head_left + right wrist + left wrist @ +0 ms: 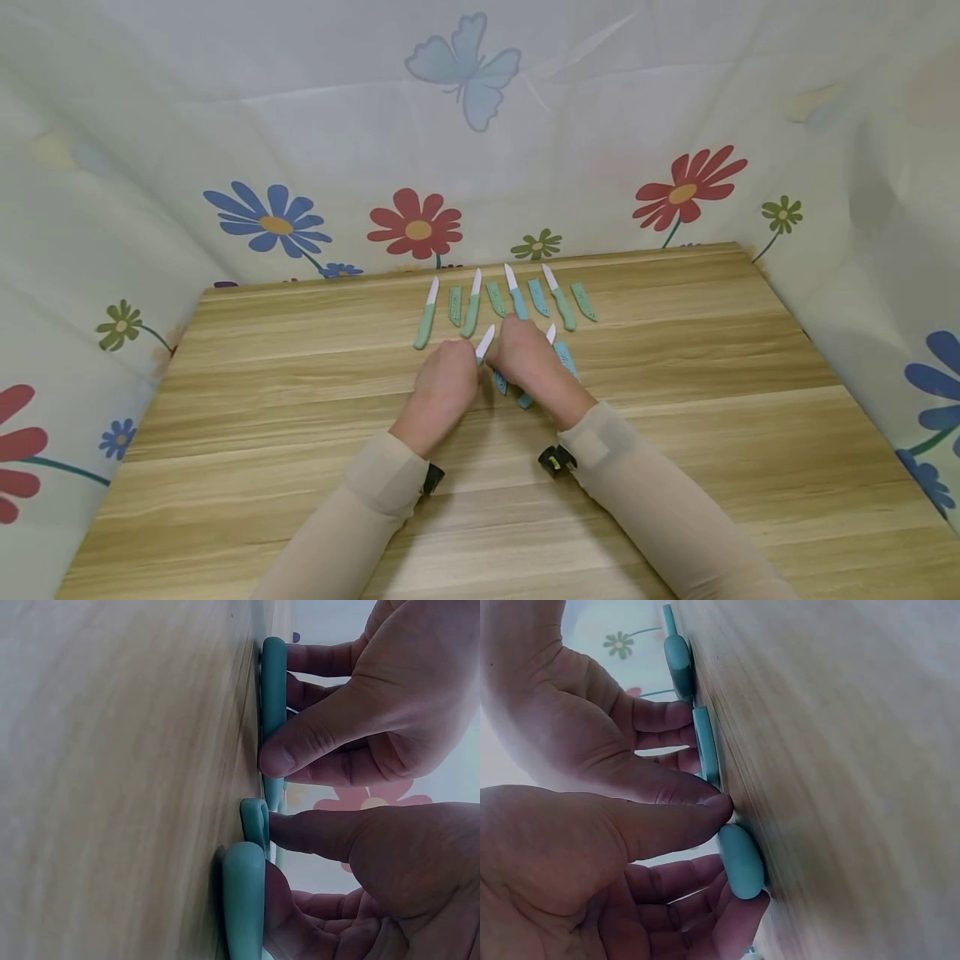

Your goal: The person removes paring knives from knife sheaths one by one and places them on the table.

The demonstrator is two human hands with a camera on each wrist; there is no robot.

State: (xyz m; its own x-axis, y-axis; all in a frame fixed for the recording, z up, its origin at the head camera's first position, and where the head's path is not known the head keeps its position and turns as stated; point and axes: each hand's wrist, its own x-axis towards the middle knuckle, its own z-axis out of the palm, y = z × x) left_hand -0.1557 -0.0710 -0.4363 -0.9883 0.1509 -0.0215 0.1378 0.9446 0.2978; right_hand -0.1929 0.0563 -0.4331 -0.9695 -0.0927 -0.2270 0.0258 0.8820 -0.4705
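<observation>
In the head view my left hand [447, 379] grips a small paring knife by its blue-green handle [741, 862], the white blade [487, 340] pointing away from me. Close to its right, my right hand [522, 354] pinches a blue blade sheath [501, 382] between thumb and fingers; both wrist views show this sheath [255, 821] low against the wood. A second blue knife [526, 401] lies partly hidden under the right hand, its handle [244, 900] beside the fingers. Right of it lies another blue sheath [566, 358].
Behind the hands runs a row of knives and sheaths: a green knife [425, 323], green sheath [455, 306], green knife [472, 312], green sheath [496, 300], blue knife [517, 300], blue sheath [537, 297], green knife [564, 308] and green sheath [583, 302]. A flowered curtain [585, 167] surrounds the wooden table [712, 375].
</observation>
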